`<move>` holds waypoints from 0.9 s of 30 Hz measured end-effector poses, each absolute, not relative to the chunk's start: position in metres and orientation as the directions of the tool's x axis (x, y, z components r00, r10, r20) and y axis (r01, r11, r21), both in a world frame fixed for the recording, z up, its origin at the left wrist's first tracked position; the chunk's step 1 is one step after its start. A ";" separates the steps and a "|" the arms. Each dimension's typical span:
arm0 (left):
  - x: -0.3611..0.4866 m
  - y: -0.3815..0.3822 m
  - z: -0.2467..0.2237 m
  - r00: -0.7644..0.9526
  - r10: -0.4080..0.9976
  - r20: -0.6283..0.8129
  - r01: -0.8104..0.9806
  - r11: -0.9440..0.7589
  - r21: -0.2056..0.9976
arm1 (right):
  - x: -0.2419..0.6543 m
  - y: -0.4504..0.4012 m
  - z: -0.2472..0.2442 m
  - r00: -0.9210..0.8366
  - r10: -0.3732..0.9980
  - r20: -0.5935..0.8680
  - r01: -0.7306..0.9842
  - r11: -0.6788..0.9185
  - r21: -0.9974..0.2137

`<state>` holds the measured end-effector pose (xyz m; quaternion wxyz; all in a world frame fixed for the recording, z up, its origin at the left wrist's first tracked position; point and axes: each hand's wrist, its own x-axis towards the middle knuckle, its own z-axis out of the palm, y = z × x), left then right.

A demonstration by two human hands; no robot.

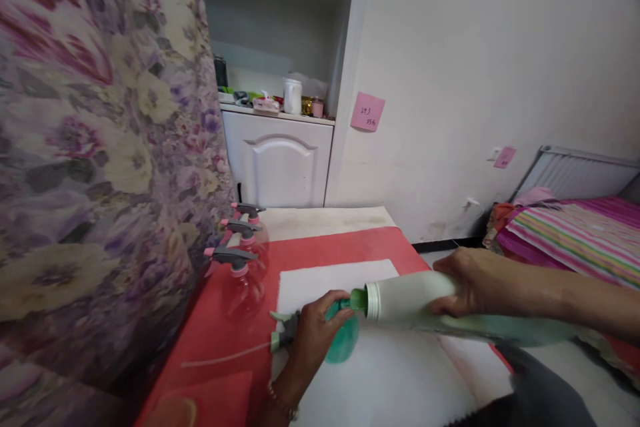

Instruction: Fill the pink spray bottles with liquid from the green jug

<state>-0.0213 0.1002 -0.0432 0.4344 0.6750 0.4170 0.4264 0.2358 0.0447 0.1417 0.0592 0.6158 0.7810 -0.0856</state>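
Lower centre — left hand, grip round neck of small green bottle. Lower right — right hand grasps large pale bottle, tilted, mouth at the green one's top.

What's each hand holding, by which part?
The right hand grips the big pale bottle by its body; the left hand pinches the small green bottle at its neck. Whether that hand also holds the sprayer is unclear.

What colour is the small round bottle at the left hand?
The small round bottle is see-through teal green, best seen in the head view.
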 end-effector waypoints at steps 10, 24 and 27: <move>-0.021 0.101 -0.045 0.289 0.932 0.219 0.161 -0.273 0.948 | 0.236 0.043 0.139 -0.233 0.954 -0.186 0.971 0.220 -0.091; -0.027 0.107 -0.052 0.329 0.918 0.222 0.157 -0.286 0.945 | 0.271 0.032 0.079 -0.115 0.952 -0.284 0.775 -0.093 -0.625; -0.030 0.107 -0.052 0.347 0.908 0.235 0.137 -0.297 0.945 | 0.282 0.035 0.074 -0.095 0.960 -0.264 0.680 -0.131 -0.721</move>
